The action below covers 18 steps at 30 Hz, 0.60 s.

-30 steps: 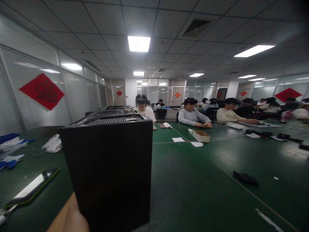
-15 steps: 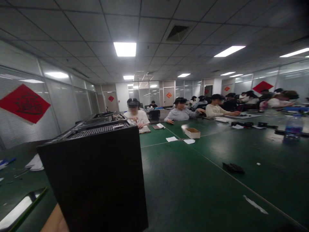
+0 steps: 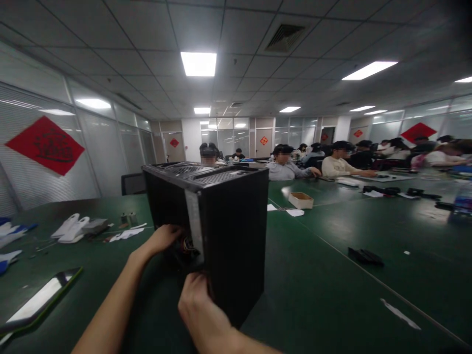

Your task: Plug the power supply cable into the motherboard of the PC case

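A black computer case (image 3: 238, 241) stands on the green table in front of me, with a perforated top and an open side turned to the left. Inside its lower part, some coloured cables (image 3: 189, 246) show beside a pale metal strip (image 3: 194, 221). My left hand (image 3: 167, 238) is at the open side, its fingers bent around the case's edge and the tips partly hidden. Lower down, my right hand (image 3: 199, 300) has its fingers curled on the near bottom edge of the case.
At the left lie a phone-like tablet (image 3: 40, 300), white bundles (image 3: 73, 228) and small metal parts (image 3: 128, 219). To the right are a small open box (image 3: 301, 200), a black piece (image 3: 366, 256) and a paper strip (image 3: 400, 313). Several people sit across the table.
The case has turned, so its open side now shows, and it stands farther from me. Both my hands have come into clear view on it. My view has shifted slightly left.
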{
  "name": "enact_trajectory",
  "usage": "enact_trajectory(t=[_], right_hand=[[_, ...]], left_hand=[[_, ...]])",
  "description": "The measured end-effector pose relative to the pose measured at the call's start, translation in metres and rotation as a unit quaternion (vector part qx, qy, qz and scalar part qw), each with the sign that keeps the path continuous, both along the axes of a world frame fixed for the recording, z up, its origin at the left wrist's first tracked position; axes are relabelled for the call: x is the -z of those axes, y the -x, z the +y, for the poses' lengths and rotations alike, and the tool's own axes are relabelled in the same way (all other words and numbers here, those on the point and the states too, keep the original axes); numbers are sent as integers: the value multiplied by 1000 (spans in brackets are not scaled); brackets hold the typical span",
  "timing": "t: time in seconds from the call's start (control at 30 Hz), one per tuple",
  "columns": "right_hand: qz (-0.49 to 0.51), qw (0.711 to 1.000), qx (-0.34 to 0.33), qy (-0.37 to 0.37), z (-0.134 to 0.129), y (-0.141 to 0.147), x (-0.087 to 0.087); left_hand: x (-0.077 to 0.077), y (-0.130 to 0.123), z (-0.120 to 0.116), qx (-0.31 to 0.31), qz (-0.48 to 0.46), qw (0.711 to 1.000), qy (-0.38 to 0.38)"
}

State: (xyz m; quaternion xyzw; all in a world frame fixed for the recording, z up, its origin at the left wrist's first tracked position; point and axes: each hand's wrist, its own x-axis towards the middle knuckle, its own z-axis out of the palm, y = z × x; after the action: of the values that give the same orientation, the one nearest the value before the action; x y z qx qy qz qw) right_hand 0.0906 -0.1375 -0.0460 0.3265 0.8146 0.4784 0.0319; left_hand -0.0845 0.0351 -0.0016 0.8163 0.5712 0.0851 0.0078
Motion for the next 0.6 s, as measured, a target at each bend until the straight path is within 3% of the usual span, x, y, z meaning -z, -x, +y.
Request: enact_trajectory(t=[0.13,0.2,0.37,0.6], right_hand=[[88,994,72,4,24,-52,8],[164,985,56,7,38,-87,8],[176,984,15,15,82,-167,7],[179,983,7,38,125,-209,11]], left_hand=[[18,-15,5,28,111,992,-43],[24,-31,2,36,112,991,-64],[29,-73,-14,53,83,989,-112],[34,-98,-24,51,38,987,-147]])
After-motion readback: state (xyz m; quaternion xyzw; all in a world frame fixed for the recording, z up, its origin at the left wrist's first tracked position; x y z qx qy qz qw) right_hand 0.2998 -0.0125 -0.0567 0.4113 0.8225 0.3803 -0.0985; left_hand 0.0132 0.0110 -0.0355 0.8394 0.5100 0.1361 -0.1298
